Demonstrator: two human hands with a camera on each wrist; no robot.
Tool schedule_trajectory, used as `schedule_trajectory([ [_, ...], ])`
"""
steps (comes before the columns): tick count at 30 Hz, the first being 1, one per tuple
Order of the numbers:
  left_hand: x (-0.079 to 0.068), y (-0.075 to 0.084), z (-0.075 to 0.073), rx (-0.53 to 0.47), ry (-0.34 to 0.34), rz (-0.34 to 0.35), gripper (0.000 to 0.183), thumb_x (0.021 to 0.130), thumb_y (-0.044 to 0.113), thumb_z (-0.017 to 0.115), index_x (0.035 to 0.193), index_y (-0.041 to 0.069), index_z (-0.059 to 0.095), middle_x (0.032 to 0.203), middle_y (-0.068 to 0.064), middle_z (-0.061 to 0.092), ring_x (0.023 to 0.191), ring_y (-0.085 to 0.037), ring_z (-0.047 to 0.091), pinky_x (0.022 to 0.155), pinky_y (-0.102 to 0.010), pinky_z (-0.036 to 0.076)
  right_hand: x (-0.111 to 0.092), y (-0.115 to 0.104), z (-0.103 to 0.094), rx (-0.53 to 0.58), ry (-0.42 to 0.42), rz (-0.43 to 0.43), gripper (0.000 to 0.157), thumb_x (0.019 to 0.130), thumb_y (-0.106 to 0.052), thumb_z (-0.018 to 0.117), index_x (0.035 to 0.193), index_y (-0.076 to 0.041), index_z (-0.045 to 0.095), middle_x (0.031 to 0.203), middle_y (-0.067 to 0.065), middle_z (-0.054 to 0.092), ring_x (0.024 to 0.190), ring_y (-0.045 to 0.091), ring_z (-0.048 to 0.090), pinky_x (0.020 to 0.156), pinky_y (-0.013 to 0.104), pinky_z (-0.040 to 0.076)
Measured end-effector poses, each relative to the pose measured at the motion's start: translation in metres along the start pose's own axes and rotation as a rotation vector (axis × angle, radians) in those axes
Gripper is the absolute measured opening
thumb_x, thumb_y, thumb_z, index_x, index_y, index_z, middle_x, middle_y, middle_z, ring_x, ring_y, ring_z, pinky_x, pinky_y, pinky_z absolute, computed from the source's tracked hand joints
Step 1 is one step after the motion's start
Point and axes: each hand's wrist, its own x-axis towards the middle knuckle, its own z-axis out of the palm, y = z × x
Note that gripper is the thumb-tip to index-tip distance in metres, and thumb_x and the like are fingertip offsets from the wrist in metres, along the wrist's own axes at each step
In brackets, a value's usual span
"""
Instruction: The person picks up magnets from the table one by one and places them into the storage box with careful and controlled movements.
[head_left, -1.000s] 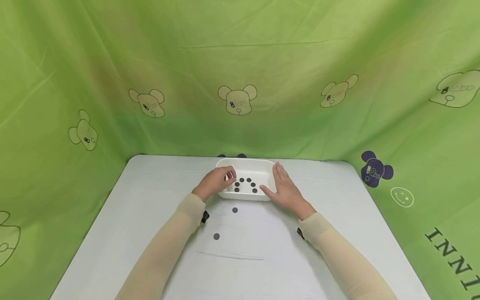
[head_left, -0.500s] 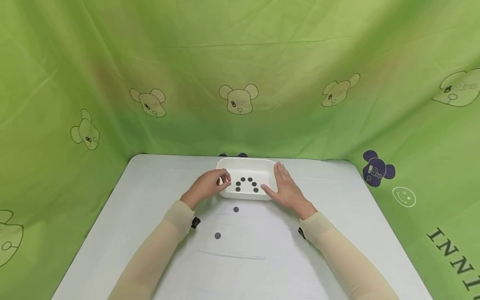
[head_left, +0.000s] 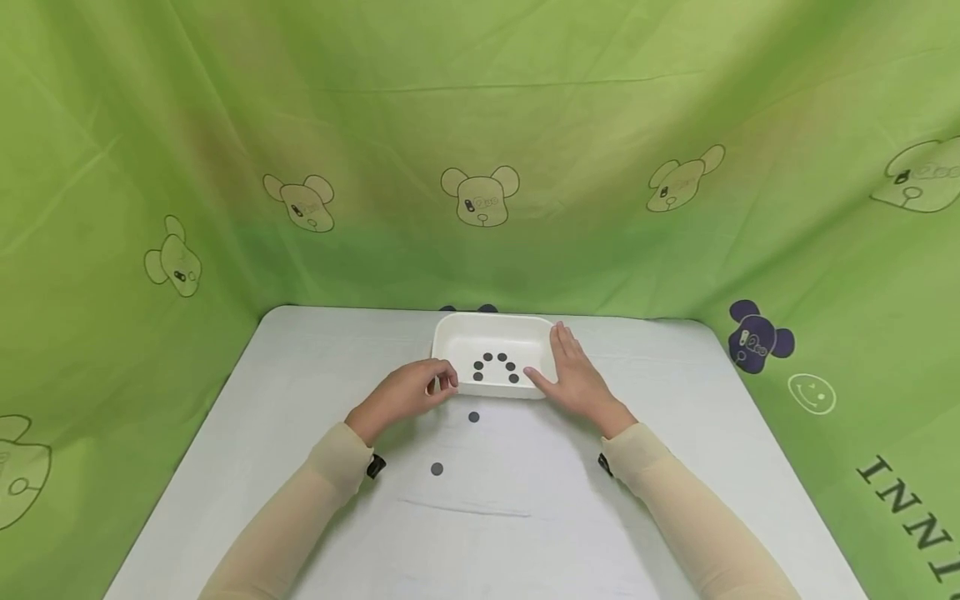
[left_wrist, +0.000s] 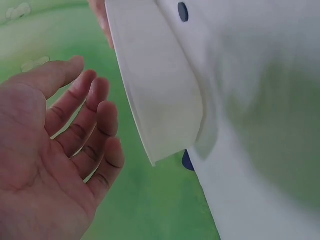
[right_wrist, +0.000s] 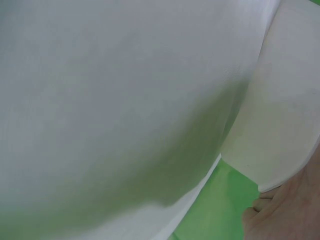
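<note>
A white rectangular tray [head_left: 491, 391] stands at the back of the table, with several small dark discs [head_left: 487, 357] in an arch on its floor. My left hand [head_left: 414, 388] is beside the tray's front left corner. Its fingers are loosely bent with nothing between them, as the left wrist view shows of the hand [left_wrist: 55, 145]. My right hand [head_left: 581, 379] rests against the tray's right end with straight fingers, its thumb reaching over the rim. In the right wrist view, part of that hand [right_wrist: 290, 210] lies along the tray wall [right_wrist: 280, 110].
Two more dark discs lie on the white table in front of the tray, a nearer disc [head_left: 437, 469] and a farther disc [head_left: 474, 417]. A green curtain [head_left: 480, 267] with printed bear heads surrounds the white-covered table [head_left: 487, 550] at the back and sides.
My left hand has drawn back out of the tray, moving left and toward me to its front left corner. The right hand has stayed at the tray's right end.
</note>
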Motion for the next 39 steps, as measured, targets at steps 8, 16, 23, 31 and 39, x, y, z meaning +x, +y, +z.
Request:
schedule_trajectory([
  [8,-0.015,0.0,0.008,0.018,-0.067,0.024,0.009,0.102,0.024,0.077,0.109,0.019,0.073,0.1,0.007,0.07,0.092,-0.017,0.065,0.081,-0.03,0.054,0.0,-0.003,-0.002,-0.002,-0.007,0.01,0.105,0.107,-0.062,0.051,0.167,0.011,0.003,0.177,0.028,-0.001,0.166,0.041,-0.002,0.135,0.051,0.006],
  [16,-0.033,-0.006,0.017,0.05,-0.103,0.053,0.009,0.1,0.021,0.078,0.108,0.02,0.073,0.099,0.009,0.068,0.09,-0.013,0.061,0.082,-0.032,0.054,0.001,-0.004,-0.002,0.005,-0.001,0.009,0.106,0.107,-0.063,0.05,0.167,0.01,0.003,0.177,0.027,-0.001,0.166,0.04,-0.002,0.135,0.051,0.006],
  [23,-0.044,-0.006,0.022,0.065,-0.152,0.069,0.013,0.099,0.022,0.079,0.111,0.017,0.075,0.098,0.008,0.068,0.087,-0.013,0.06,0.08,-0.03,0.052,0.001,-0.001,0.001,-0.001,0.015,0.006,0.105,0.107,-0.063,0.05,0.167,0.01,0.004,0.177,0.027,0.001,0.165,0.044,0.003,0.135,0.053,0.009],
  [31,-0.054,-0.008,0.028,0.066,-0.198,0.105,0.015,0.097,0.023,0.081,0.11,0.018,0.075,0.099,0.005,0.067,0.085,-0.008,0.055,0.08,-0.028,0.051,0.001,-0.002,0.002,-0.001,0.003,0.013,0.107,0.107,-0.065,0.05,0.168,0.009,0.002,0.177,0.028,0.0,0.165,0.042,0.0,0.135,0.053,0.008],
  [39,-0.059,-0.009,0.034,0.07,-0.235,0.103,0.021,0.094,0.028,0.086,0.109,0.02,0.073,0.098,0.008,0.064,0.085,-0.006,0.054,0.083,-0.029,0.052,0.001,-0.002,0.0,-0.01,0.001,0.015,0.106,0.107,-0.064,0.049,0.167,0.01,0.003,0.177,0.028,0.0,0.165,0.043,0.002,0.135,0.053,0.008],
])
